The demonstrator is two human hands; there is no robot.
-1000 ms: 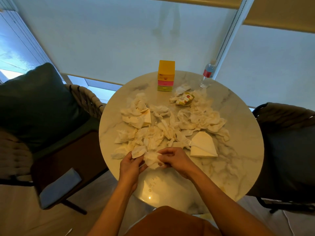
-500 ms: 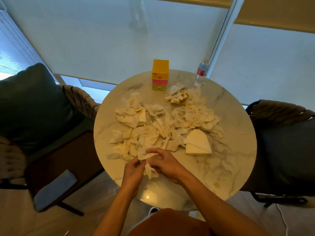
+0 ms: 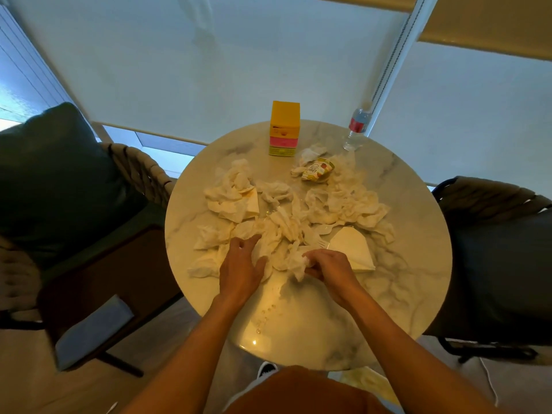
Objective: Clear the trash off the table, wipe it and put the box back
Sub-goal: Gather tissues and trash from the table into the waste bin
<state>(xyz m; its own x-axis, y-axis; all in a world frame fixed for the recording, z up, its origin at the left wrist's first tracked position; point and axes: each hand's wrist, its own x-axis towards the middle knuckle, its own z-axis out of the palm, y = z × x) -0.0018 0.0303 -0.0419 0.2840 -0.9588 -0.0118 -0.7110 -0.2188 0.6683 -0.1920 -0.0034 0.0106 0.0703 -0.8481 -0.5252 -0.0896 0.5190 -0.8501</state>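
Filling most of the view, the round marble counter (image 3: pixel 403 264) carries a wide heap of crumpled tissues (image 3: pixel 286 216) across its middle. A yellow, pink and green box (image 3: pixel 284 129) stands upright at the far edge, with a clear water bottle (image 3: pixel 357 130) to its right, well apart. A folded white napkin (image 3: pixel 352 249) lies right of the heap, a white plastic fork (image 3: pixel 316 239) just beside it. A crushed printed wrapper (image 3: pixel 317 169) sits near the box. The left hand (image 3: pixel 242 267) rests spread on the tissues; the right hand (image 3: pixel 330 268) pinches a tissue wad (image 3: pixel 297 262).
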